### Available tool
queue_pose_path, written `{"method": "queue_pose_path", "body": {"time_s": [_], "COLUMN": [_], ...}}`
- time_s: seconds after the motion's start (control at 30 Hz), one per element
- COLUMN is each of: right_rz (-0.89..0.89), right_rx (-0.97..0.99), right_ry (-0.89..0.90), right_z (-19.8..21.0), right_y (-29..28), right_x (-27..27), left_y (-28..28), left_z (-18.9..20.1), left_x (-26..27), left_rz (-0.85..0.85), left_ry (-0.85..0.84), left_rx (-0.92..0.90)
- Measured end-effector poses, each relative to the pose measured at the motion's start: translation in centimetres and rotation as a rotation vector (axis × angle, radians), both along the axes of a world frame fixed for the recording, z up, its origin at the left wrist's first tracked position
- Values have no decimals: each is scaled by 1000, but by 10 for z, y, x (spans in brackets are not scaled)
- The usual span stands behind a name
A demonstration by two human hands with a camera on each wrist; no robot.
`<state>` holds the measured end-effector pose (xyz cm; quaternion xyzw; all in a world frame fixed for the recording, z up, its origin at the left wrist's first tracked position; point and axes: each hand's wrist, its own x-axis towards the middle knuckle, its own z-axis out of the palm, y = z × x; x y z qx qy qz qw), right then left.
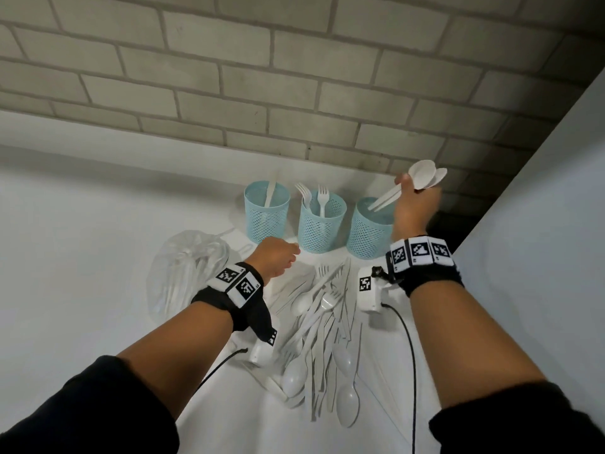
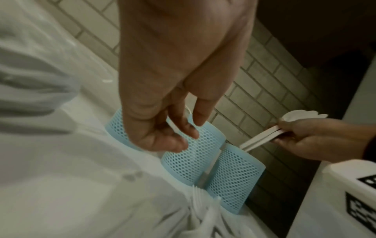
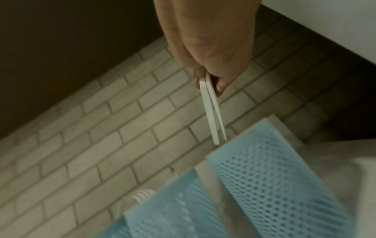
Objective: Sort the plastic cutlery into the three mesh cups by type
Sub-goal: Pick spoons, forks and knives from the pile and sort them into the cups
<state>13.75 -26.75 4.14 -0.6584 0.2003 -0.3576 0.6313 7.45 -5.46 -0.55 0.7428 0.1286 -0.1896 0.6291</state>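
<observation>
Spoons over the right cup
Right hand [image 1: 413,204] grips spoons [image 1: 422,178] above the right mesh cup [image 1: 368,231]; left hand [image 1: 275,258] hangs loosely curled, holding nothing

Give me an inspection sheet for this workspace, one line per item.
Surface: white counter, bare at left.
Job's things: three blue mesh cups in a row; left cup holds one knife, middle cup two forks, right cup looks empty; unsorted cutlery pile in front.
Clutter: clear plastic bag left of the pile.
Grippers: right hand grips two spoons, handles over the right cup; left hand loosely curled, empty, near the cups.
Cables: black cables run from the wrist cameras.
Surroundings: grey brick wall behind, white panel at right.
</observation>
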Motion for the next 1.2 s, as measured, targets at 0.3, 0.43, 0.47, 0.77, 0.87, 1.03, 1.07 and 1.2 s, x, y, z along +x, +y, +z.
{"method": "queue_pose_path", "body": {"time_s": [0.3,0.43,0.47,0.77,0.87,1.03,1.07,1.2], "right_rz": [247,194,144,688,848,708,695,737], "right_rx": [-219,-315,-359,-559,-678,-862,-891,-998], "right_ry": [367,297,237,735,1126,1300,1305,1404], "right_z": [-22,-11,-6,7,-10,-32,-35,-33], "right_y": [-17,-9,-6,25,14,4,3,4], "right_x": [6,-5,-10,-82,-96,-117,-121,-138], "left_y": [25,29,28,30,34,38,38,44], "left_z": [-4,-1,1,-5,-7,-8,-8,-8], "left_x": [-17,-35,-41,-80,-89,-102,-104,-111], "left_rz": [-355,-428,-450,-553,-604,-644,-641,-637], "left_ry": [-78,-46,-31,114,144,177,167,124], "left_rx": [769,888,908,1106,1157,1184,1185,1201]}}
